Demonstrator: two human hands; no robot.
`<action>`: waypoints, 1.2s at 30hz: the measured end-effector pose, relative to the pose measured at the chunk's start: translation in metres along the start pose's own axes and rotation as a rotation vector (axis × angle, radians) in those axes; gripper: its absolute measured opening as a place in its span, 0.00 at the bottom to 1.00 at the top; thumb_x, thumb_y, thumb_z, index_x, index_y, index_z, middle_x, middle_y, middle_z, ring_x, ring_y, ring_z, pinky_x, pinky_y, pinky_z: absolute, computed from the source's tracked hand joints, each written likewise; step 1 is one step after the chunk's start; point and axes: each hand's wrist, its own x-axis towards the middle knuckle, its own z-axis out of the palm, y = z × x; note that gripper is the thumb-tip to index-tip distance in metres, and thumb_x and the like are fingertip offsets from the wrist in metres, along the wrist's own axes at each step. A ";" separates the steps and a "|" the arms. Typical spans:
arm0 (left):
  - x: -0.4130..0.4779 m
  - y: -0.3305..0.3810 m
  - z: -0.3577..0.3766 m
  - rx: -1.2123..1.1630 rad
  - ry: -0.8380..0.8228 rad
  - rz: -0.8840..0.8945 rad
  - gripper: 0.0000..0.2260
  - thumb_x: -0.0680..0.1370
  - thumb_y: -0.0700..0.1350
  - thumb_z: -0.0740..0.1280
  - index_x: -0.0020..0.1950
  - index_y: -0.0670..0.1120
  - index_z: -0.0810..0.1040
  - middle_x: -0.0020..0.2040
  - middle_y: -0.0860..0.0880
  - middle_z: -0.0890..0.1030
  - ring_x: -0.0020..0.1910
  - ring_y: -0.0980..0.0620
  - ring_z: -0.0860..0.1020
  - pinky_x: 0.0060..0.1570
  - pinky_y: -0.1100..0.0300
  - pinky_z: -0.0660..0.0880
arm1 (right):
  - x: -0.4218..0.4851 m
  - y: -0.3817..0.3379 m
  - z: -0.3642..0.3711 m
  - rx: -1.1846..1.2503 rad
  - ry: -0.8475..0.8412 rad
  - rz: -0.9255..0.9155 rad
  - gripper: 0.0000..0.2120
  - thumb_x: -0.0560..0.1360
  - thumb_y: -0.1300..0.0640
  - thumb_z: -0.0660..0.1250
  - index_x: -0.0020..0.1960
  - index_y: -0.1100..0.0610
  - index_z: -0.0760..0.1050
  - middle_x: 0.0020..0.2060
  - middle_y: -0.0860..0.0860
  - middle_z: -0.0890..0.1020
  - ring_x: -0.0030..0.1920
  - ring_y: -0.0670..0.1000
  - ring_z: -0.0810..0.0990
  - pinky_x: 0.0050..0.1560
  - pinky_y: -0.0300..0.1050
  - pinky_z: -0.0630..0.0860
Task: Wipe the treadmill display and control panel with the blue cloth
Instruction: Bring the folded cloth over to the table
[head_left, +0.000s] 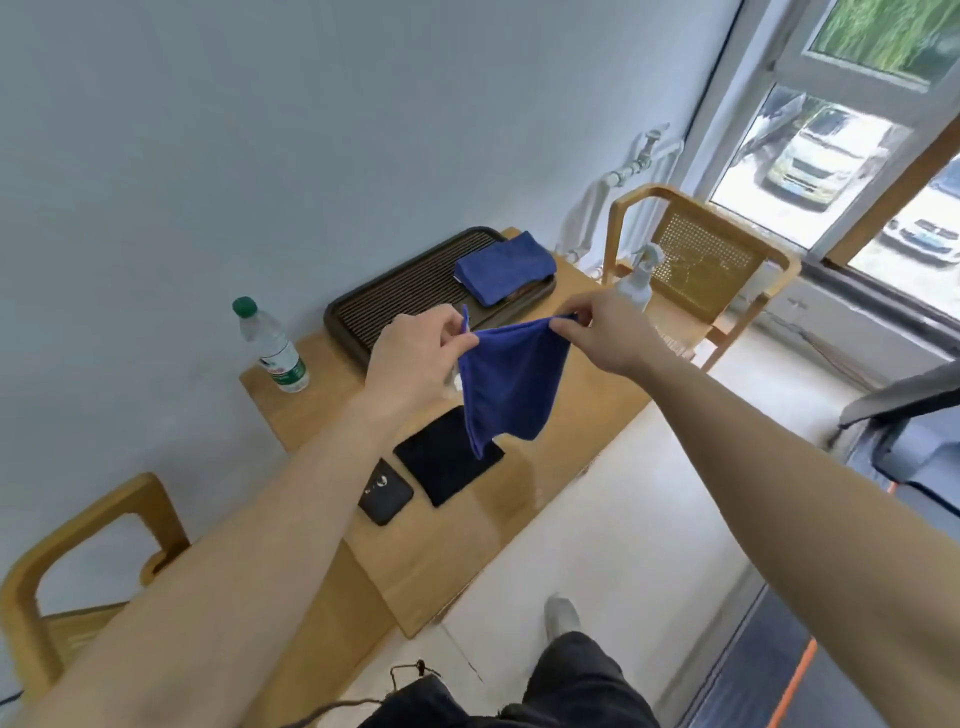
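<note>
A blue cloth (511, 382) hangs in the air above a wooden table (519, 499). My left hand (415, 358) pinches its upper left corner and my right hand (605, 330) pinches its upper right corner, so the top edge is stretched between them. A second blue cloth (504, 267) lies folded on a dark slatted tray (400, 301) at the back of the table. Part of the grey treadmill (904, 431) shows at the right edge; its display and control panel are out of view.
On the table stand a green-capped water bottle (272, 345) and a spray bottle (636, 275), with a black phone (384, 491) and a black mat (447, 462). Wooden chairs sit at the back right (711, 260) and front left (78, 566). A window fills the right.
</note>
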 end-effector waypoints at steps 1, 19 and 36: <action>0.012 -0.001 -0.001 0.024 0.023 -0.009 0.08 0.80 0.56 0.67 0.50 0.52 0.78 0.37 0.55 0.81 0.39 0.55 0.80 0.43 0.53 0.78 | 0.017 0.003 -0.002 0.007 -0.003 -0.031 0.07 0.80 0.53 0.67 0.46 0.52 0.81 0.37 0.48 0.79 0.40 0.50 0.75 0.42 0.47 0.71; 0.001 -0.014 0.232 -0.082 -0.290 -0.724 0.11 0.77 0.53 0.71 0.38 0.51 0.75 0.32 0.53 0.78 0.34 0.53 0.77 0.37 0.53 0.77 | 0.080 0.226 0.114 0.023 -0.739 -0.022 0.08 0.77 0.49 0.71 0.39 0.48 0.82 0.33 0.45 0.80 0.37 0.48 0.76 0.36 0.45 0.71; 0.072 -0.072 0.281 0.217 0.189 -0.670 0.16 0.76 0.51 0.71 0.62 0.51 0.73 0.61 0.51 0.73 0.55 0.53 0.74 0.45 0.59 0.73 | 0.163 0.212 0.201 0.122 -0.426 0.181 0.25 0.76 0.52 0.68 0.71 0.53 0.65 0.57 0.54 0.78 0.50 0.56 0.81 0.50 0.51 0.78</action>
